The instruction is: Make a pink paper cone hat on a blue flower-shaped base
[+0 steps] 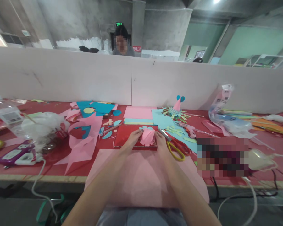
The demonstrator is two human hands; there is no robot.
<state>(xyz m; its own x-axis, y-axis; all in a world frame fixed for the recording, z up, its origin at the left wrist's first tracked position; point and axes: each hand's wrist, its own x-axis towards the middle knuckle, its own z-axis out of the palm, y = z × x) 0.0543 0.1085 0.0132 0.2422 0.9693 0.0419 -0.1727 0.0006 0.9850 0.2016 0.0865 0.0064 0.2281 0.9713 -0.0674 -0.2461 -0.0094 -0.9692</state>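
Note:
A pink folded paper piece (148, 137) with a slit lower edge and some light blue at its top is held between my two hands, over a red board (124, 135). My left hand (135, 137) grips its left side with closed fingers. On its right side, my right hand (160, 139) holds it, fingers also closed. Scissors with yellow handles (176, 152) lie just right of my right hand. Beneath my forearms a large pink sheet (141, 175) hangs over the table's front edge.
Pink and light blue sheets (140, 112) lie behind the board. Cut scraps (85, 144) and a bagged bundle (44, 128) are at the left. A pink paper cone (177, 105) stands back right. Beyond the white partition (85, 75) is a person (122, 45).

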